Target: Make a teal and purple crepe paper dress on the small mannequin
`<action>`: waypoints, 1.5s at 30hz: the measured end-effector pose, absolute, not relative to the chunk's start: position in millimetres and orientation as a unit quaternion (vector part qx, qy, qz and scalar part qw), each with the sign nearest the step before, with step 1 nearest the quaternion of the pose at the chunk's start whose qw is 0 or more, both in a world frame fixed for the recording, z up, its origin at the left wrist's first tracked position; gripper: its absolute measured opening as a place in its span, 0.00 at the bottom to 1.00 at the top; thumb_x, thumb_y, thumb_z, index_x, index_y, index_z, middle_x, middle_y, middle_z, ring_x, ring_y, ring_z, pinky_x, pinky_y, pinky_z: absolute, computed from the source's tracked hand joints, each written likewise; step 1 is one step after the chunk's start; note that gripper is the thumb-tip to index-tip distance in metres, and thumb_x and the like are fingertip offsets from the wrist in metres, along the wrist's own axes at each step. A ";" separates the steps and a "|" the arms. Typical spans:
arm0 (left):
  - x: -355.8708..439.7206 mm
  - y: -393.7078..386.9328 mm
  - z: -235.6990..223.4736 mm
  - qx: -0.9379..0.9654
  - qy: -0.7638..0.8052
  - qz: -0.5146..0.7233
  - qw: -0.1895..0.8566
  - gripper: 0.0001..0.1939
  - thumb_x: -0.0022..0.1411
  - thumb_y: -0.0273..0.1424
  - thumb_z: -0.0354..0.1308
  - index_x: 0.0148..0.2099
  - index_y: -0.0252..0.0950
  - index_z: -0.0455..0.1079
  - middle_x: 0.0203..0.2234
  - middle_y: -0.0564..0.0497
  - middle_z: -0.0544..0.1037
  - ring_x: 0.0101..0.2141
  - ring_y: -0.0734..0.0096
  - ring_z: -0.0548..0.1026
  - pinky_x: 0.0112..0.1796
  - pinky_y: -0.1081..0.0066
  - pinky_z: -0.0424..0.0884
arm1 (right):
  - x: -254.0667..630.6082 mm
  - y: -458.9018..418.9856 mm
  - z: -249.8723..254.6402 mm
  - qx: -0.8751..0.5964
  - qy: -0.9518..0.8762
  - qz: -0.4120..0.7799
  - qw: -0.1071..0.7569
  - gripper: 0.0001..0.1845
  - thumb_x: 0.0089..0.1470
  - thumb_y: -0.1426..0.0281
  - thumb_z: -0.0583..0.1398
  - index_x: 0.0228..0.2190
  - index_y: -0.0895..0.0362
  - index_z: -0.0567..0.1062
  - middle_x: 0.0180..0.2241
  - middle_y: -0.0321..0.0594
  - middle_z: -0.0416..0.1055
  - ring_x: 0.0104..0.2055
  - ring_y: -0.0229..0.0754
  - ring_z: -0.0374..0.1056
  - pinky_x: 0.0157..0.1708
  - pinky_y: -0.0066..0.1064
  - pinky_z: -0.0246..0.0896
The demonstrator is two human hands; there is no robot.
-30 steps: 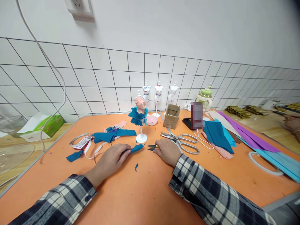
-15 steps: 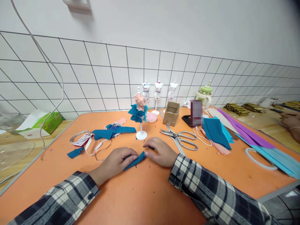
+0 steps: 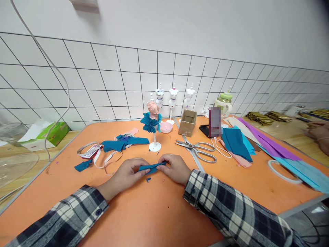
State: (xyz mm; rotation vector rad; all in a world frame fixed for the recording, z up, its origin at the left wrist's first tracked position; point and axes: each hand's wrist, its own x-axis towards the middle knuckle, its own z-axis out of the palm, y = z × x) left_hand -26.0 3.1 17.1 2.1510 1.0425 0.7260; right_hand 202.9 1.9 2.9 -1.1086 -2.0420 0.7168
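Both of my hands pinch a small teal paper strip (image 3: 150, 167) just above the orange table (image 3: 159, 212). My left hand (image 3: 127, 175) grips its left end, and my right hand (image 3: 174, 168) grips its right end. A tiny teal scrap (image 3: 148, 179) lies on the table under the strip. Just behind my hands stands a small mannequin on a white stand (image 3: 154, 130), dressed in pink and teal paper. Large silver scissors (image 3: 199, 151) lie to the right of it.
More teal paper (image 3: 124, 143) and white ribbon (image 3: 102, 157) lie at the left. A cardboard box (image 3: 188, 122), pink bowl (image 3: 166, 127) and three white mannequins (image 3: 173, 97) stand at the back. Coloured paper sheets (image 3: 257, 144) and a tape ring (image 3: 281, 173) cover the right. Another person's hand (image 3: 318, 132) shows at far right.
My right hand has let go of the small snips and come to the strip. Both hands now hold the teal strip stretched between them, lifted slightly off the table.
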 end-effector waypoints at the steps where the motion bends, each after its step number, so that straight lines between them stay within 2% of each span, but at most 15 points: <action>1: -25.5 2.5 17.7 0.808 0.398 0.297 0.318 0.14 0.63 0.42 0.58 0.40 0.39 0.79 0.35 0.46 0.83 0.38 0.61 0.79 0.41 0.66 0.75 | 202.6 2.1 2.8 -0.432 -0.780 0.284 0.352 0.03 0.54 0.70 0.64 0.31 0.56 0.76 0.30 0.34 0.74 0.34 0.37 0.68 0.36 0.28 0.59; 3: -24.5 0.8 18.7 0.782 0.393 0.342 0.341 0.17 0.60 0.44 0.61 0.45 0.41 0.79 0.44 0.44 0.82 0.47 0.55 0.78 0.49 0.59 0.73 | 201.6 2.2 2.2 -0.444 -0.762 0.307 0.359 0.04 0.55 0.69 0.63 0.32 0.56 0.76 0.29 0.34 0.74 0.32 0.37 0.67 0.35 0.28 0.59; 5: -22.2 -1.4 18.7 0.744 0.375 0.380 0.401 0.26 0.55 0.48 0.65 0.52 0.40 0.76 0.52 0.42 0.78 0.54 0.50 0.73 0.53 0.55 0.70 | 200.5 2.8 0.5 -0.453 -0.729 0.344 0.380 0.06 0.57 0.67 0.61 0.33 0.56 0.77 0.29 0.34 0.74 0.31 0.37 0.67 0.34 0.28 0.60; 8: -16.6 -3.3 15.5 0.686 0.367 0.386 0.496 0.35 0.50 0.49 0.69 0.57 0.37 0.71 0.52 0.41 0.78 0.53 0.49 0.75 0.51 0.53 0.72 | 199.1 5.8 -4.4 -0.444 -0.670 0.404 0.437 0.09 0.56 0.64 0.60 0.34 0.57 0.76 0.28 0.35 0.72 0.30 0.37 0.67 0.33 0.28 0.62; 12: -14.6 0.4 7.9 0.644 0.427 0.374 0.513 0.19 0.58 0.47 0.63 0.43 0.37 0.77 0.38 0.46 0.83 0.42 0.56 0.79 0.47 0.56 0.74 | 198.0 11.7 -11.9 -0.426 -0.627 0.448 0.474 0.10 0.52 0.64 0.62 0.34 0.57 0.75 0.28 0.35 0.71 0.30 0.37 0.66 0.34 0.29 0.63; 14: -16.8 3.5 5.0 0.639 0.450 0.389 0.488 0.18 0.59 0.47 0.62 0.38 0.37 0.77 0.35 0.47 0.83 0.39 0.57 0.79 0.46 0.58 0.74 | 197.9 13.3 -14.1 -0.420 -0.620 0.467 0.470 0.09 0.52 0.64 0.62 0.34 0.57 0.74 0.27 0.35 0.70 0.30 0.37 0.66 0.34 0.30 0.63; 17: -18.9 6.0 3.2 0.640 0.446 0.407 0.475 0.17 0.61 0.46 0.60 0.39 0.36 0.76 0.36 0.47 0.82 0.40 0.59 0.78 0.46 0.60 0.73 | 198.8 12.4 -13.8 -0.396 -0.622 0.504 0.450 0.09 0.51 0.67 0.62 0.35 0.57 0.73 0.31 0.37 0.72 0.34 0.38 0.69 0.38 0.32 0.66; 22: -16.1 0.6 4.3 0.687 0.445 0.368 0.442 0.16 0.64 0.44 0.56 0.37 0.36 0.73 0.31 0.50 0.79 0.34 0.63 0.75 0.38 0.67 0.72 | 201.4 4.6 -9.4 -0.352 -0.645 0.541 0.410 0.28 0.48 0.63 0.66 0.50 0.55 0.70 0.49 0.45 0.71 0.51 0.46 0.68 0.45 0.35 0.67; 24: -15.2 -3.3 5.2 0.726 0.442 0.321 0.418 0.16 0.65 0.43 0.54 0.34 0.36 0.72 0.28 0.52 0.78 0.31 0.66 0.74 0.34 0.69 0.71 | 200.7 2.5 -9.0 -0.362 -0.636 0.549 0.404 0.30 0.47 0.60 0.67 0.51 0.55 0.70 0.47 0.45 0.72 0.48 0.45 0.70 0.44 0.35 0.68; 28: -13.5 -9.1 9.0 0.769 0.412 0.271 0.407 0.18 0.68 0.42 0.49 0.33 0.36 0.71 0.25 0.52 0.75 0.28 0.68 0.72 0.32 0.72 0.69 | 196.5 3.1 -10.7 -0.404 -0.612 0.544 0.408 0.17 0.48 0.60 0.66 0.38 0.57 0.75 0.30 0.37 0.71 0.29 0.36 0.66 0.31 0.30 0.64; 30: -10.9 -10.2 10.5 0.763 0.404 0.299 0.406 0.13 0.65 0.41 0.55 0.37 0.37 0.73 0.30 0.51 0.78 0.32 0.66 0.74 0.36 0.71 0.70 | 194.1 3.6 -11.6 -0.418 -0.608 0.525 0.424 0.14 0.47 0.61 0.65 0.34 0.57 0.75 0.25 0.34 0.67 0.25 0.35 0.62 0.28 0.29 0.61; 32: -7.1 -10.2 9.6 0.740 0.401 0.338 0.422 0.13 0.57 0.39 0.64 0.42 0.38 0.74 0.36 0.49 0.80 0.38 0.63 0.76 0.40 0.70 0.71 | 191.6 2.6 -11.8 -0.422 -0.601 0.510 0.447 0.13 0.46 0.62 0.66 0.32 0.57 0.74 0.24 0.33 0.67 0.26 0.35 0.62 0.29 0.29 0.61; 34: -3.2 -9.5 6.3 0.710 0.416 0.356 0.443 0.14 0.51 0.38 0.68 0.38 0.38 0.74 0.33 0.50 0.80 0.35 0.63 0.76 0.36 0.71 0.71 | 189.4 0.1 -10.9 -0.415 -0.590 0.513 0.465 0.13 0.46 0.62 0.66 0.32 0.56 0.74 0.25 0.33 0.68 0.27 0.36 0.63 0.30 0.30 0.62; 38: -0.5 -8.3 1.0 0.692 0.457 0.332 0.450 0.13 0.55 0.40 0.64 0.26 0.36 0.71 0.18 0.56 0.72 0.22 0.72 0.68 0.24 0.75 0.63 | 189.1 -2.5 -7.1 -0.408 -0.581 0.516 0.480 0.13 0.47 0.60 0.64 0.32 0.57 0.74 0.27 0.35 0.71 0.29 0.38 0.66 0.34 0.32 0.65; 45: -4.0 -7.9 12.5 0.693 0.455 0.333 0.450 0.14 0.58 0.41 0.61 0.28 0.35 0.75 0.21 0.53 0.75 0.24 0.71 0.70 0.27 0.75 0.64 | 197.8 5.4 -4.1 -0.422 -0.572 0.505 0.490 0.15 0.48 0.59 0.64 0.32 0.58 0.77 0.29 0.40 0.75 0.30 0.40 0.70 0.33 0.33 0.66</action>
